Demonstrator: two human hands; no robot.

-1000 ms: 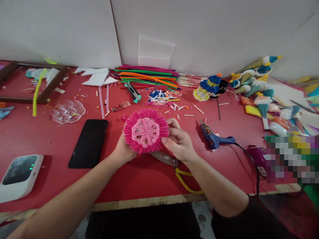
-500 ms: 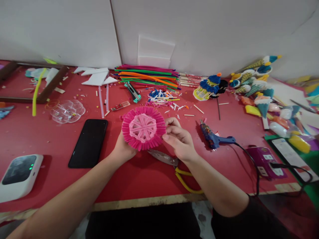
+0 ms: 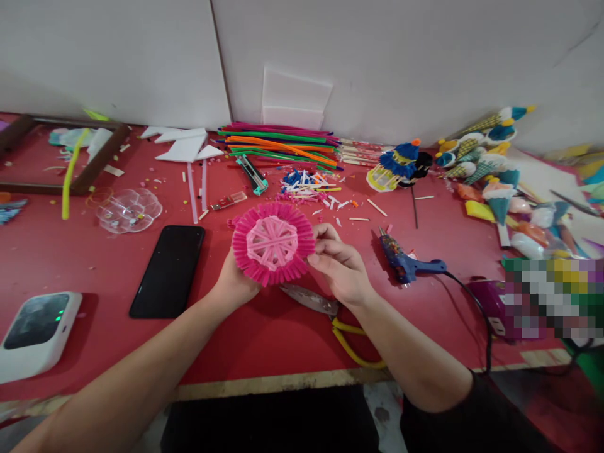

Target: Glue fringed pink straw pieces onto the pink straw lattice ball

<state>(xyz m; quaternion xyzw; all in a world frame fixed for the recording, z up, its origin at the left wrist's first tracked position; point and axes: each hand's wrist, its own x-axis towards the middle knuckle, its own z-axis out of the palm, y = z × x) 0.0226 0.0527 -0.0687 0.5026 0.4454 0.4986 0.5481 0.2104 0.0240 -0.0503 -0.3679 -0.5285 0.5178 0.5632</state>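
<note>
Clock positions being read from the pink ruffled piece (image 3: 272, 243), 12 toward the wall (image 3: 387, 69).

Surface/room: a red tabletop (image 3: 231, 355) is running up to the pale, vertically seamed wall; its worn front edge is lying at 6. White sheets (image 3: 295, 97) are leaning on the wall at 12.

Hands: the left hand (image 3: 236, 283) is gripping the pink ruffled piece above the tabletop from 7–8, its spoked face showing. The right hand (image 3: 342, 264) is curling at the rim at 3, fingertips meeting the edge; whether they are pinching it, cannot tell.

Surroundings: a bundle of coloured fuzzy stems (image 3: 283, 148) is lying at 12, a utility knife (image 3: 252, 174) between 11 and 12, loose clippings (image 3: 304, 185) at 1. A blue-and-yellow ornament (image 3: 399, 160) is standing at 2, cone-shaped crafts (image 3: 481, 151) heaping farther out. A glue gun (image 3: 401, 261) is resting at 3, its cord trailing past a purple power box (image 3: 488, 305), which a pixelated patch is partly covering. A black phone (image 3: 167, 272) is lying just under 9, a clear palette (image 3: 129, 211) just above 9, a brown frame (image 3: 101, 157) at 10.

Obstruction: yellow-handled scissors (image 3: 309, 299) are lying at 4–5, close below the piece, the right forearm partly hiding the handles.
</note>
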